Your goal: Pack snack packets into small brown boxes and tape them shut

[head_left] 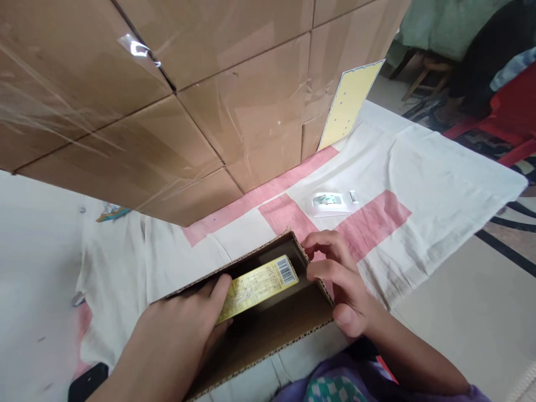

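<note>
My left hand point(184, 321) is down inside the open cardboard box point(276, 329), closed around the near end of the yellow packet point(262, 286), with one digit lying flat along its top. The packet sits low in the box, tilted, and its barcode end points toward the far right corner. My right hand point(339, 285) grips the box's right wall: the fingers are curled over the top edge at the far corner and the thumb is pressed against the outside near the front corner. The box rests on a white and pink cloth point(419, 184). Just beyond my right hand, apart from it, a white tape dispenser point(330, 202) lies on the cloth. Stacked brown cartons point(188, 100) rise behind, with a pale yellow sheet point(349, 103) leaning against them.
</note>
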`<state>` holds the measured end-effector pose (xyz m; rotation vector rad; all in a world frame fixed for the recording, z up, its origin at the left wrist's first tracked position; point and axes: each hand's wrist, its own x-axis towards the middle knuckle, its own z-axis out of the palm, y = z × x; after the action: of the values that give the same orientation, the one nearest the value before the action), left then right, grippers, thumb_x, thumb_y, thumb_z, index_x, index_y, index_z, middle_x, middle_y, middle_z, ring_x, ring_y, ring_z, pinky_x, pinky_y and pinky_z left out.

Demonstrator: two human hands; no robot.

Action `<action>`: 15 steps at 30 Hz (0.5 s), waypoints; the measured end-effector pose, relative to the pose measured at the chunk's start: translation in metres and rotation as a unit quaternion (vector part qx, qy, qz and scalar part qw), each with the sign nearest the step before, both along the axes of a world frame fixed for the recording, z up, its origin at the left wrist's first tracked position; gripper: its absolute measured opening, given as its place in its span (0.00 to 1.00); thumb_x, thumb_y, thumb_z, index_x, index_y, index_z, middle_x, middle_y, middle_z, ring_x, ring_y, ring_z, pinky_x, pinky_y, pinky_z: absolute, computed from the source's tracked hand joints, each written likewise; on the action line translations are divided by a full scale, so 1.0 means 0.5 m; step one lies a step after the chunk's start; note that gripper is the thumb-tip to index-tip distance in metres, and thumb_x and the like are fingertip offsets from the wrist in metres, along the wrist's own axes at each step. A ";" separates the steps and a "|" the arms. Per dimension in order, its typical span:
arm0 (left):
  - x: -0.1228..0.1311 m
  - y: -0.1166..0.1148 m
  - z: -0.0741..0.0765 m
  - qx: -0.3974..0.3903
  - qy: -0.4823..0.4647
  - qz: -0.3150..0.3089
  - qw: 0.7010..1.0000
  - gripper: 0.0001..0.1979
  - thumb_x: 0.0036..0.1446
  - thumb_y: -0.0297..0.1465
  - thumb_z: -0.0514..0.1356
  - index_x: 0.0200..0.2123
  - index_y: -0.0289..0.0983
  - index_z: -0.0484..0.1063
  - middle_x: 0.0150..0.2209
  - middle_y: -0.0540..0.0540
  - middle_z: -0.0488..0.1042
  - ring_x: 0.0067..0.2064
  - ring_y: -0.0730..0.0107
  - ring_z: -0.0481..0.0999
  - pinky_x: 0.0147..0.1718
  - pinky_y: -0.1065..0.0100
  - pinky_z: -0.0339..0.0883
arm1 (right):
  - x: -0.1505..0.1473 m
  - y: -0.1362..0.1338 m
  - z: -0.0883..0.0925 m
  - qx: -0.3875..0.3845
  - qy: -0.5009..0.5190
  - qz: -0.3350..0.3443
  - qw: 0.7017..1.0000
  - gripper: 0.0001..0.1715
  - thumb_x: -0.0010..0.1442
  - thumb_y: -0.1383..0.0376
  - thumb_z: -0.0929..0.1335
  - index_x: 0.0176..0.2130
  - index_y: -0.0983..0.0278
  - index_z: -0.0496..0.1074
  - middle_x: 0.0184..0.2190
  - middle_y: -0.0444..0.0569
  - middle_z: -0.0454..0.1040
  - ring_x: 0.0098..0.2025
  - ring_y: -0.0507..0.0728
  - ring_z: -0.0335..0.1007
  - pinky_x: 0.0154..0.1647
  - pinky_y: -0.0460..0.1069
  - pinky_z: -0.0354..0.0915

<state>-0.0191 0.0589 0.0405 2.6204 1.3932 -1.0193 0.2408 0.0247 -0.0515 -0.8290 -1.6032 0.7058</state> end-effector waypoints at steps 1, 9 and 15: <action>0.000 0.000 0.000 0.001 -0.005 -0.004 1.000 0.18 0.63 0.35 0.55 0.55 0.43 0.73 0.26 0.44 0.80 0.26 0.46 0.81 0.20 0.63 0.60 | 0.000 0.000 0.001 0.000 -0.002 -0.003 1.000 0.26 0.69 0.42 0.59 0.45 0.58 0.70 0.48 0.53 0.61 0.48 0.63 0.62 0.45 0.59 0.65; 0.020 -0.005 0.005 -0.007 -0.001 0.025 1.000 0.20 0.62 0.36 0.58 0.56 0.42 0.72 0.31 0.41 0.81 0.31 0.41 0.82 0.24 0.56 0.69 | 0.001 -0.004 0.007 -0.011 -0.009 -0.007 1.000 0.27 0.68 0.41 0.59 0.44 0.58 0.70 0.48 0.53 0.61 0.47 0.63 0.63 0.45 0.59 0.66; -0.008 -0.008 0.012 0.029 -0.103 0.033 0.994 0.20 0.60 0.39 0.60 0.55 0.42 0.73 0.36 0.41 0.83 0.31 0.42 0.82 0.24 0.53 0.71 | 0.005 -0.012 0.011 -0.015 -0.003 -0.015 1.000 0.27 0.69 0.41 0.60 0.46 0.57 0.72 0.49 0.53 0.63 0.49 0.63 0.65 0.48 0.59 0.66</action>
<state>-0.0233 0.0548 0.0463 2.6102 1.4705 -0.6884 0.2435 0.0189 -0.0459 -0.8767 -1.5856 0.7088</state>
